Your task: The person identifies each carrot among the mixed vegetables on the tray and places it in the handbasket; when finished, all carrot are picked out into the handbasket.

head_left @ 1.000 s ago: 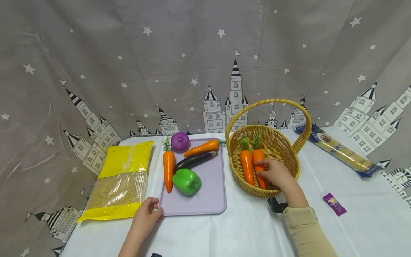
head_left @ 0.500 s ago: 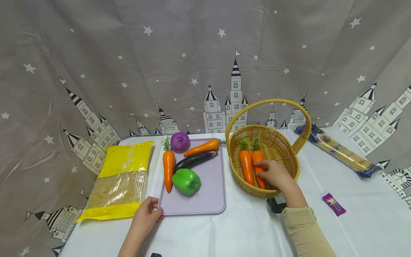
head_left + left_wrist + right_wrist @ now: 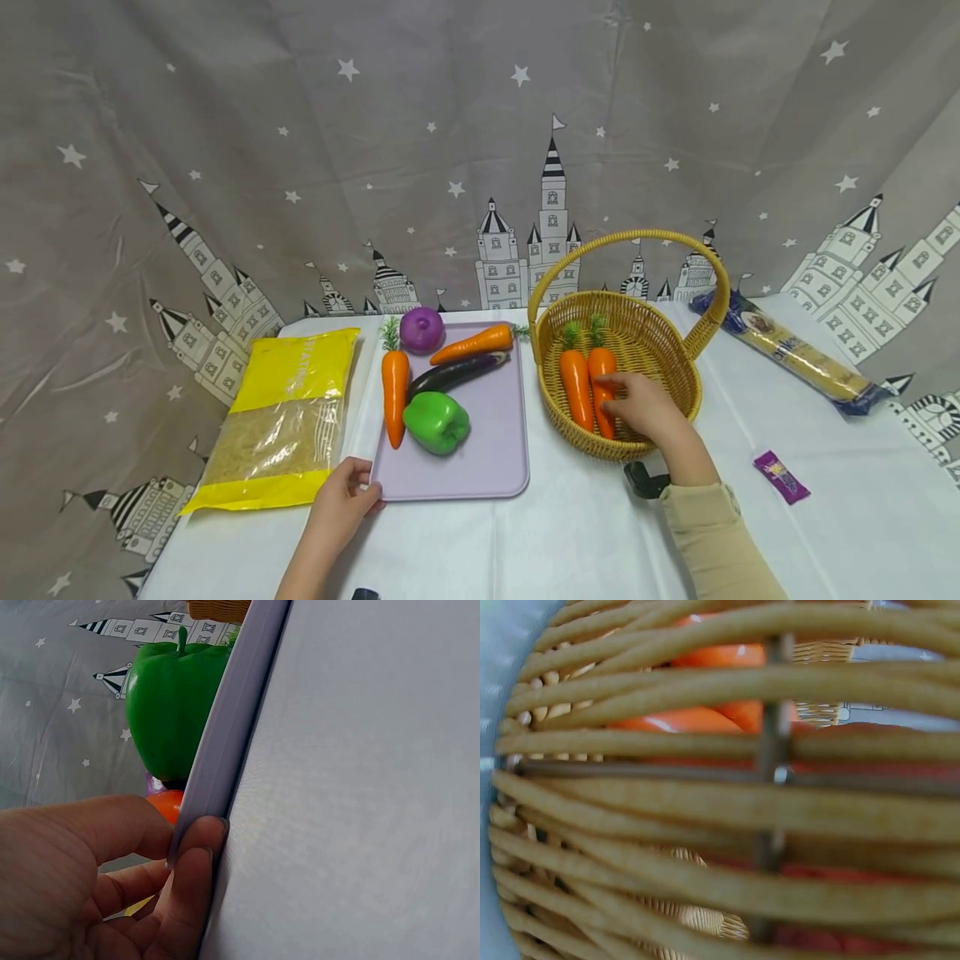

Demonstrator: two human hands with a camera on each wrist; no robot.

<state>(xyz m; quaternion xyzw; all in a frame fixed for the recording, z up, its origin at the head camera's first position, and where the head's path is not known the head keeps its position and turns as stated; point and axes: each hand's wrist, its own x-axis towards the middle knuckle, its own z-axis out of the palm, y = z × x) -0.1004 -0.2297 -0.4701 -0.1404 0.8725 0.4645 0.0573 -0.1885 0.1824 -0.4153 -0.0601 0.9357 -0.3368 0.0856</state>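
Observation:
In the head view, my left hand [image 3: 341,507] pinches the near left corner of a lilac tray [image 3: 491,458]. The left wrist view shows the thumb over the rim and fingertips beneath it. On the tray lie a green bell pepper [image 3: 437,423], an eggplant [image 3: 457,372], two carrots, one upright along the left side [image 3: 394,396] and one slanted at the back [image 3: 480,342], and a purple onion [image 3: 422,330]. My right hand [image 3: 651,410] reaches inside a wicker basket [image 3: 671,354] and holds the right-hand carrot [image 3: 602,364] there, beside another carrot [image 3: 576,387]. Basket weave hides the hand in the right wrist view.
A yellow pasta bag [image 3: 281,425] lies left of the tray. Behind the basket's right side is a long spaghetti pack [image 3: 791,354], with a small purple packet [image 3: 782,477] nearer. The basket's tall handle [image 3: 630,237] arches over it; a grey castle-print curtain [image 3: 420,167] hangs behind.
The carrot under my right hand has shifted slightly, its tip moving left toward the other carrot. My left hand and the tray stay in place.

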